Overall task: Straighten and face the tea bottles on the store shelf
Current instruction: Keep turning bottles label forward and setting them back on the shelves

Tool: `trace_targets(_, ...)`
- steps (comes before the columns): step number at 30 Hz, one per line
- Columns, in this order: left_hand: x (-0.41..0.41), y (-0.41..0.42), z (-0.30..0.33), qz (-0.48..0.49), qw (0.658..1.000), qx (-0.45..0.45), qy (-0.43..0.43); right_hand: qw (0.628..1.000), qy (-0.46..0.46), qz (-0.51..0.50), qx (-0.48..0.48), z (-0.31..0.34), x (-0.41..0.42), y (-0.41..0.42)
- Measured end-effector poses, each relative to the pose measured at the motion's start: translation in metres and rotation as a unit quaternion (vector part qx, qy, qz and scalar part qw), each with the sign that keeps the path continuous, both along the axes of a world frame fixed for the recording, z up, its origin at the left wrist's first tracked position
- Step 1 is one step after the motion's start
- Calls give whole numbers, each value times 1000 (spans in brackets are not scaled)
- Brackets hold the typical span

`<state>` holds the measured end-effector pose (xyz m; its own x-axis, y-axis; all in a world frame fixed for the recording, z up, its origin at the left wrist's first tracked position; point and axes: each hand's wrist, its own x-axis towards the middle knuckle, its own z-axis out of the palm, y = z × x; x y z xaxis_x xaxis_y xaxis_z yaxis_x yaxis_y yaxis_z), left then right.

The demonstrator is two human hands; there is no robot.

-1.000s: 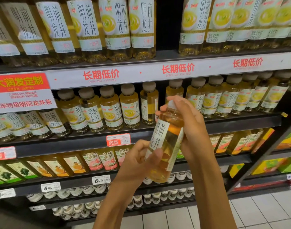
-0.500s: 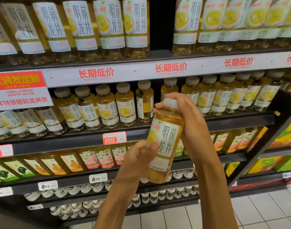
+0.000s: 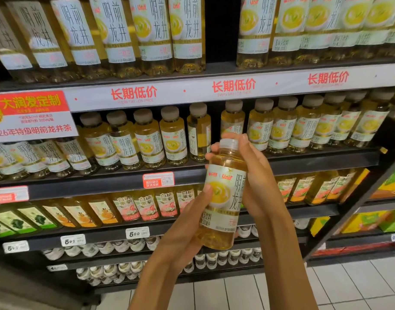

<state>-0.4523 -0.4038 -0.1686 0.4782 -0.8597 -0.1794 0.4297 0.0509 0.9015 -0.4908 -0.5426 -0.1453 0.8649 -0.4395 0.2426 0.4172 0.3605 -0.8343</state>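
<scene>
I hold a small tea bottle (image 3: pixel 221 198) of yellow liquid with a white label in front of the shelves, tilted slightly. My left hand (image 3: pixel 187 229) grips its lower body from the left, thumb on the label. My right hand (image 3: pixel 257 182) wraps round its right side, fingers up by the white cap. The label's front with the yellow cup picture faces me. Behind it, the middle shelf (image 3: pixel 315 163) carries a row of like bottles; one (image 3: pixel 198 135) shows its label's side, and there is a gap right of it.
Larger tea bottles (image 3: pixel 151 34) line the top shelf. A red and white promo sign (image 3: pixel 28 115) hangs at left. Lower shelves hold peach and orange tea bottles (image 3: pixel 145 205) and white-capped bottles (image 3: pixel 116 245). Tiled floor (image 3: pixel 326 285) lies below right.
The bottle has been turned in my hands so the cup picture on the label now faces me; before, the characters side showed. Both hands keep their hold.
</scene>
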Motion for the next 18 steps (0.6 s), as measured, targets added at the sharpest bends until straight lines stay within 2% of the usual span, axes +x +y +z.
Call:
trace_targets(5,0,1,0,-16,999,12,-35,1000,6,12,20,-4,2,-2)
trace_targets(9,1,1,-3,-6,998,24,-55,1000,21,7,-14,-4,3,-1)
trace_targets(15,0,1,-4,-12,999,41,-10,999,42,19,5,-4,2,-3)
trace_targets(18,-1,0,-3,-20,999,32,39,999,38,29,23,-4,0,-6)
